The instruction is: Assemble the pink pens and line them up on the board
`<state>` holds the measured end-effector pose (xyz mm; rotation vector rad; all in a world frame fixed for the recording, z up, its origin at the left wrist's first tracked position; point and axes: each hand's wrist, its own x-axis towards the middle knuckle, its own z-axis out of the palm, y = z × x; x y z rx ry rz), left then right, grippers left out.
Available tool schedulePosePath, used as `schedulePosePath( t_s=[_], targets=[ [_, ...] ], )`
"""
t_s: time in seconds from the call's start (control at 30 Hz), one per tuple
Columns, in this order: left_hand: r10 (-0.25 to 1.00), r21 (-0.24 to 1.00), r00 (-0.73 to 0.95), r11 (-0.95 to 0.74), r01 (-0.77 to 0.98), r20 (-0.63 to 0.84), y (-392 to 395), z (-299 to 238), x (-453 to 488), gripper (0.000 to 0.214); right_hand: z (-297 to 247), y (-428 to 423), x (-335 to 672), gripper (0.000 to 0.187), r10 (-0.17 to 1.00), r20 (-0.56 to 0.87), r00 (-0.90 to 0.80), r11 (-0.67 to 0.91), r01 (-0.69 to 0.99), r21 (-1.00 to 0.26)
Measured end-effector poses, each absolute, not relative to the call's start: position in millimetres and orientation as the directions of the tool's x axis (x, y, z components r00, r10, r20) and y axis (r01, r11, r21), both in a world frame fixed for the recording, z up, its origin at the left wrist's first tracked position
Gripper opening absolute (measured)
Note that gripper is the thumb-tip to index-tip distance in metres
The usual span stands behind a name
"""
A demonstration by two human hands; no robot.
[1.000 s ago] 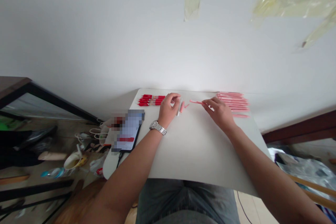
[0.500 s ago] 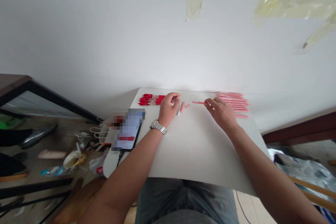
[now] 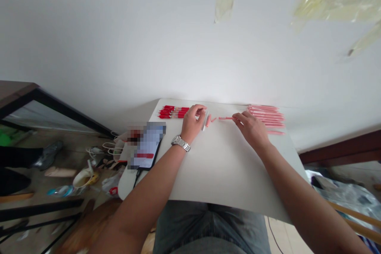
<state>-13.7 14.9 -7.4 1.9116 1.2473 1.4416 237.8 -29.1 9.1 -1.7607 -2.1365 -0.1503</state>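
Note:
My right hand (image 3: 250,125) pinches a slim pink pen-like stick (image 3: 225,118) between thumb and fingertips, its free end pointing left over the table. My left hand (image 3: 193,122), with a metal watch at the wrist, rests at the table's back part. Its fingers are curled, with a gap between them and the thumb, and nothing shows in it. Right beside the thumb lie a narrow whitish strip (image 3: 205,121), a short pink tube (image 3: 208,120) and a smaller pink piece (image 3: 213,120). Red pens (image 3: 175,112) lie in a bundle left of that hand, partly covered by it.
Several slim pink sticks (image 3: 268,116) lie in a row behind my right hand. A phone (image 3: 147,147), partly blurred out, lies at the table's left edge with a cable. A white wall (image 3: 178,47) rises behind the white table (image 3: 220,166). Clutter covers the floor at left.
The whole view has shifted slightly. Both hands keep nearly the same place on the table, and the pink stick stays in my right hand.

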Motion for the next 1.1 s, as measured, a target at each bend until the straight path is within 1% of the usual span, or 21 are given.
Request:
schedulePosePath(
  t_s=[0.17, 0.37, 0.5, 0.9, 1.1],
  targets=[
    [0.851, 0.77, 0.049, -0.496, 0.402, 0.523, 15.5, -8.3, -13.6, 0.013, 10.6, -30.4, 236.8, 0.03, 0.926, 0.349, -0.144, 0.208, 0.967, -0.15],
    [0.852, 0.771, 0.047, -0.493, 0.403, 0.521, 15.8, -8.8, -13.5, 0.013, 11.3, -31.4, 235.4, 0.031, 0.905, 0.406, -0.129, 0.205, 0.967, -0.151],
    [0.855, 0.771, 0.047, -0.489, 0.409, 0.517, 15.3, -8.1, -13.7, 0.013, 8.8, -29.8, 237.3, 0.03, 0.902, 0.41, -0.137, 0.217, 0.964, -0.155],
    [0.858, 0.776, 0.044, -0.484, 0.405, 0.512, 14.5, -6.6, -13.1, 0.013, 6.4, -26.8, 241.5, 0.032, 0.892, 0.419, -0.169, 0.286, 0.928, -0.237],
    [0.858, 0.778, 0.042, -0.483, 0.402, 0.511, 14.4, -6.6, -12.9, 0.013, 8.8, -27.3, 241.1, 0.033, 0.889, 0.43, -0.159, 0.297, 0.914, -0.276]
  ],
)
